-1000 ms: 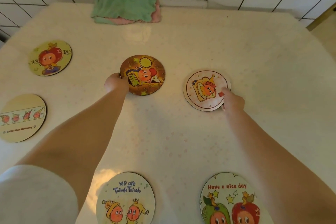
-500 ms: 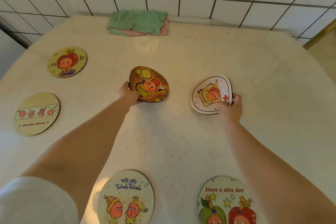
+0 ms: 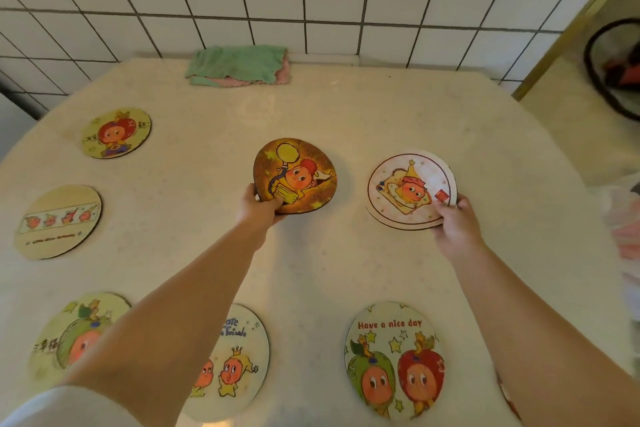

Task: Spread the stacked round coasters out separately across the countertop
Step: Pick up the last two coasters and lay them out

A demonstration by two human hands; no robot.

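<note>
left hand (image 3: 258, 208) grips the brown coaster (image 3: 295, 175) by its near edge, tilted up off the surface (image 3: 346, 260). right hand (image 3: 453, 222) pinches the white coaster (image 3: 410, 189), another disc showing just beneath it. five more coasters lie flat, spread well apart around the arms.
</note>
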